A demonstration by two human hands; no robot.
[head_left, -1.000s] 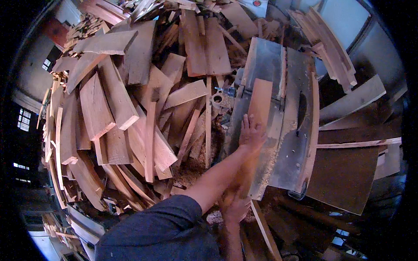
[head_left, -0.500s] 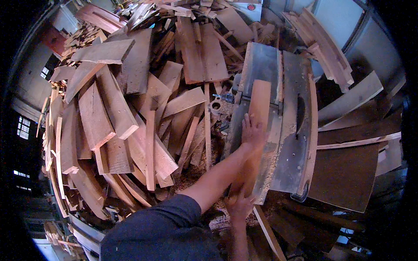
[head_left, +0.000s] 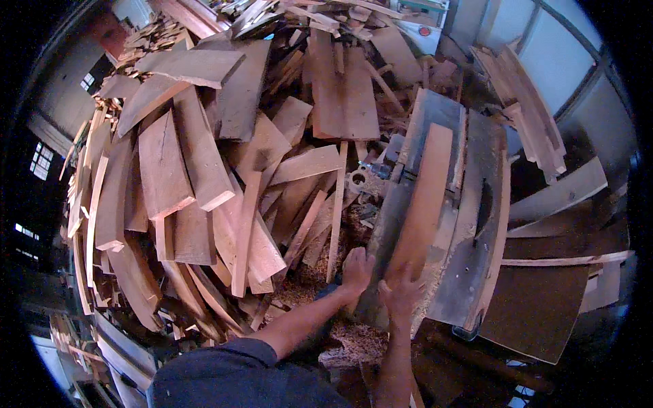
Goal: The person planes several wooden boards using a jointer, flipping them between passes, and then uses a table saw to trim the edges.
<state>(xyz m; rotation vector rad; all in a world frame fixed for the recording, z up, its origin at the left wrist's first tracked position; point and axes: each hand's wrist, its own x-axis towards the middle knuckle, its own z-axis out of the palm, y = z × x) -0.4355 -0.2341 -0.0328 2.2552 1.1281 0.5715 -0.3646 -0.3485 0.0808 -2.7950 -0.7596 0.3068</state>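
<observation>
Far left there's a big messy heap of rough brown wooden boards [head_left: 163, 166], long planks lying every which way. At its right edge, 1 skinny tan wooden strip [head_left: 337, 217] runs lengthwise, and just past that sits a grey metal ring-shaped fitting [head_left: 357, 179]. Pale curly wood shavings [head_left: 364, 340] cover the ground below.

Next up, the left hand [head_left: 357, 273], fingers curled in, right by the left edge of a long grey metal machine bed [head_left: 435, 105]. Can't tell if it's pinching anything or touching the edge.

The smooth orange-brown wooden plank [head_left: 430, 180] lies lengthwise on that bed, and the right hand [head_left: 400, 291] is on its near end, fingers laid over the wood. Whether the thumb's clamping underneath, I can't tell.

Right of the plank there's a long dusty grey metal slab [head_left: 466, 265], then a dark brown flat panel [head_left: 537, 309], with a few stacked reddish-brown boards [head_left: 527, 112] farther back.
</observation>
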